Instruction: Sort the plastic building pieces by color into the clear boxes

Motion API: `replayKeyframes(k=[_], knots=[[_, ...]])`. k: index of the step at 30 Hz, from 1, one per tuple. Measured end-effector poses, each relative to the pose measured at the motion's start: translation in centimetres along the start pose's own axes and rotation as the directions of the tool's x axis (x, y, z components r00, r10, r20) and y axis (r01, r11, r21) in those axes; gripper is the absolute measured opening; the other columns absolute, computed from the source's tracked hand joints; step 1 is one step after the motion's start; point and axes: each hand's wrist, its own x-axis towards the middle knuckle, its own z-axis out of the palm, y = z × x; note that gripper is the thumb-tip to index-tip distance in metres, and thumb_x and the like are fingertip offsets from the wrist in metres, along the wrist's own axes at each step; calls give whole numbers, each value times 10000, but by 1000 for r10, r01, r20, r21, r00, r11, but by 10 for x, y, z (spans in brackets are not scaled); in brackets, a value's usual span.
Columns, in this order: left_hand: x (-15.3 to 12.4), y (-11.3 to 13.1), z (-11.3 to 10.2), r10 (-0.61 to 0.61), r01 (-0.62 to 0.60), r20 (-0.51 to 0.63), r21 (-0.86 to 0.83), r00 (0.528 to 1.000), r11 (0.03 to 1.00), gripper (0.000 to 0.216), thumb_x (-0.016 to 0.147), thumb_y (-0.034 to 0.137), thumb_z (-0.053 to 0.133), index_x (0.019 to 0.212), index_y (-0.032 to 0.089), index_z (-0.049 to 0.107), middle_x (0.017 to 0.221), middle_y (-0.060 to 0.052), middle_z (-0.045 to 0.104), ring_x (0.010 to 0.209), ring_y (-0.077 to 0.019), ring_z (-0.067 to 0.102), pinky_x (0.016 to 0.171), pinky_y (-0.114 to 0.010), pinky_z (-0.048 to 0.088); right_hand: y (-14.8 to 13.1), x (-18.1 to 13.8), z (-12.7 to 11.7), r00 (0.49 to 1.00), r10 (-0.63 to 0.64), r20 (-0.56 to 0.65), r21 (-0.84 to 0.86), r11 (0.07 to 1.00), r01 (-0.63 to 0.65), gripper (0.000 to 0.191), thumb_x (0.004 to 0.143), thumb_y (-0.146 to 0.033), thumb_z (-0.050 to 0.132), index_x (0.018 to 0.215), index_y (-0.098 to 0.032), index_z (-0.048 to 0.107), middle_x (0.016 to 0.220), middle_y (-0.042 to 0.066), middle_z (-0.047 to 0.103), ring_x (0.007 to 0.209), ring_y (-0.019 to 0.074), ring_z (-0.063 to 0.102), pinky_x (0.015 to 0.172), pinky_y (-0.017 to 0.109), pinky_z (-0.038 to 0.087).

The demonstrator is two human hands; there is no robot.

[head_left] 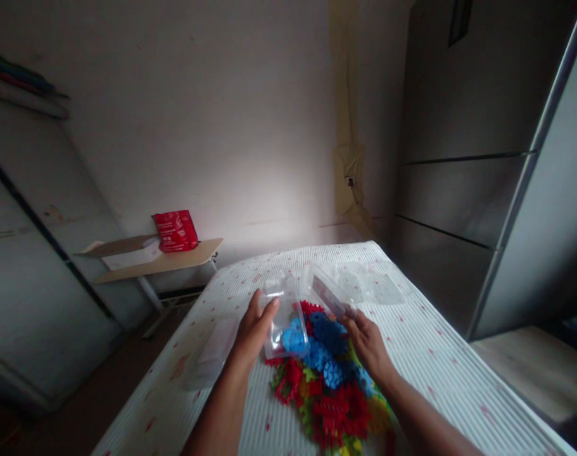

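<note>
Pile of coloured plastic pieces (333, 373), mostly red and blue with some green and yellow, lies on the table, and I take it as the landmark. Left hand (256, 326) grasps a clear box (272, 326) by its side, thumb on top, and this box is tilted over the left far edge of the pile. Blue shows through its wall, but I cannot tell if any piece is inside. Right hand (368, 345) pinches the near end of a flat clear part (333, 297), maybe a lid, which slants above the far side of the pile.

In my judgement, the box could slip, because its wall is smooth and only the fingers at one side hold it. If it tips or drops, it could scatter the loose pieces. The flat part, pinched only at its end, could swing and knock the box.

The table is covered with a white ribbed cloth (444, 373) with small red marks. To the left of the pile lies another clear container (216, 345); beyond it, thin clear trays (359, 282). Farther beyond stands a pale wall (221, 114), with a small stand (193, 255) and red bag (177, 230) at far left, and a grey fridge (463, 139) at far right.
</note>
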Motion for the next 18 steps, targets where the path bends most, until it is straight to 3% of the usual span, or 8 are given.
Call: replayKeyframes(k=[2, 6, 11, 15, 18], knots=[[-1, 1, -3, 8, -8, 3, 8, 1000, 1000, 745, 687, 425, 716, 1349, 242, 427, 938, -77, 677, 848, -258, 637, 633, -274, 476, 0, 0, 0, 1000, 0, -6, -17, 1000, 0, 448, 822, -522, 502, 1063, -169, 634, 912, 55, 670, 802, 218, 604, 646, 294, 509], [-3, 3, -12, -25, 25, 21, 10, 999, 1000, 695, 693, 409, 714, 1319, 271, 446, 917, -62, 664, 721, -223, 638, 518, -243, 447, -2, 1, 0, 1000, -4, -20, -24, 1000, 4, 460, 809, -534, 512, 1060, -171, 643, 911, 50, 678, 814, 225, 615, 634, 287, 509], [5, -4, -26, -85, 86, 11, -145, 996, 986, 494, 705, 361, 710, 1150, 275, 514, 1021, -49, 629, 708, -196, 649, 517, -259, 505, -3, 0, 0, 1000, 10, -21, -28, 1000, -11, 440, 822, -522, 503, 1052, -175, 643, 887, 52, 672, 758, 212, 603, 633, 292, 508], [18, -13, -37, -194, 204, 66, -411, 979, 889, 299, 825, 360, 562, 1089, 226, 522, 856, -34, 637, 681, -200, 666, 596, -341, 548, -2, 1, 0, 999, 7, -36, -25, 1000, -7, 442, 824, -526, 502, 1049, -173, 644, 893, 56, 671, 757, 208, 599, 639, 294, 510], [25, -22, -42, -267, 310, 158, -529, 951, 790, 287, 854, 385, 500, 1064, 193, 540, 797, -58, 657, 705, -235, 680, 651, -421, 553, 0, 2, 0, 998, 19, -53, -10, 1000, -19, 464, 827, -541, 490, 1061, -171, 643, 907, 61, 673, 792, 218, 605, 646, 299, 517]])
